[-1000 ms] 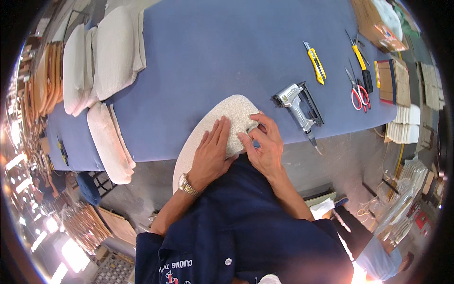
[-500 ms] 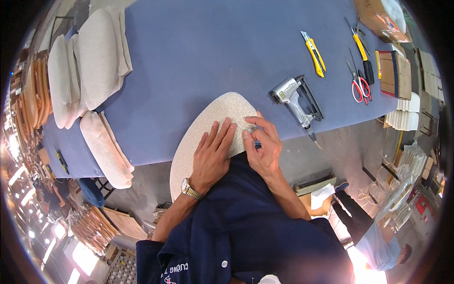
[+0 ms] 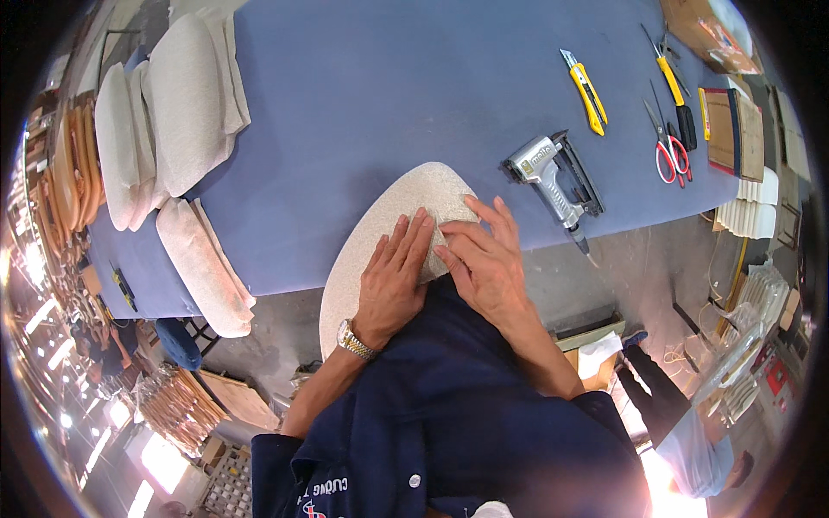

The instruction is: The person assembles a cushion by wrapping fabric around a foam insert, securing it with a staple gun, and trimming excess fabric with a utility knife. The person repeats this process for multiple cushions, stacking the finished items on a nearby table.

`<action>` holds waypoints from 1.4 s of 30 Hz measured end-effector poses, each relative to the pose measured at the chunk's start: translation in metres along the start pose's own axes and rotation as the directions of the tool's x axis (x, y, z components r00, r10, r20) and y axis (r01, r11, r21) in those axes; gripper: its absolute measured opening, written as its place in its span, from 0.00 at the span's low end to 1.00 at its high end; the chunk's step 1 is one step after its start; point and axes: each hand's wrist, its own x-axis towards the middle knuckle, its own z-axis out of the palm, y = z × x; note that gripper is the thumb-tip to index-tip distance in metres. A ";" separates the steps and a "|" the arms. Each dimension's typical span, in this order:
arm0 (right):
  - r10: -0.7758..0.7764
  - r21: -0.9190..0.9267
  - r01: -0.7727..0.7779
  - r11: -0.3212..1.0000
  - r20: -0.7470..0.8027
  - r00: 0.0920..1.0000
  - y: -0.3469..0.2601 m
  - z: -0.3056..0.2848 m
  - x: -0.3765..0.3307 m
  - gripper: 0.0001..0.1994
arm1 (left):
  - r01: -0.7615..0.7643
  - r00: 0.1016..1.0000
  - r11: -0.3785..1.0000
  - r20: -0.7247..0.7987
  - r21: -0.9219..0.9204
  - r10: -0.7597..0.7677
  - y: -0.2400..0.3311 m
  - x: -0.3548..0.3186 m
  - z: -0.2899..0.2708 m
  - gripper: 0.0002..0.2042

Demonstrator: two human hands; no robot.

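A beige fabric-covered pad (image 3: 367,250) with a rounded far end lies against my body, its far part over the edge of the blue-topped table (image 3: 371,86). My left hand (image 3: 397,272) lies flat on the fabric with its fingers stretched out. On the pad's right side, my right hand (image 3: 488,259) rests with bent, spread fingers, thumb and index fingertip apart on the cover. Its palm hides part of that edge. A silver staple gun (image 3: 548,177) with a black magazine lies to the right of the hands.
A yellow utility knife (image 3: 590,97), red-handled scissors (image 3: 665,155) and a yellow-and-black tool (image 3: 678,99) lie at the right. Beige covered pads (image 3: 186,112) are piled at the left. A cardboard box (image 3: 710,34) stands far right. Beyond the table's near edge is a person (image 3: 691,449).
My right hand's fingers have spread and shifted over the pad's right side; thumb and index were closer together before. The left hand still presses on the pad. The whole view has shifted slightly.
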 end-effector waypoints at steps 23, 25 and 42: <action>0.237 0.360 -0.164 0.919 -0.171 0.956 0.005 0.023 -0.021 0.09 | 0.045 0.996 0.999 0.074 0.029 -0.047 0.012 0.006 -0.009 0.46; 0.248 0.371 -0.174 0.912 -0.160 0.955 0.006 0.021 -0.021 0.09 | 0.043 0.996 0.999 0.078 0.023 -0.044 0.011 0.007 -0.009 0.45; 0.366 0.606 -0.265 0.750 -0.046 0.929 0.017 0.029 -0.022 0.10 | -0.062 0.997 0.998 0.040 0.029 0.060 0.003 0.011 -0.016 0.45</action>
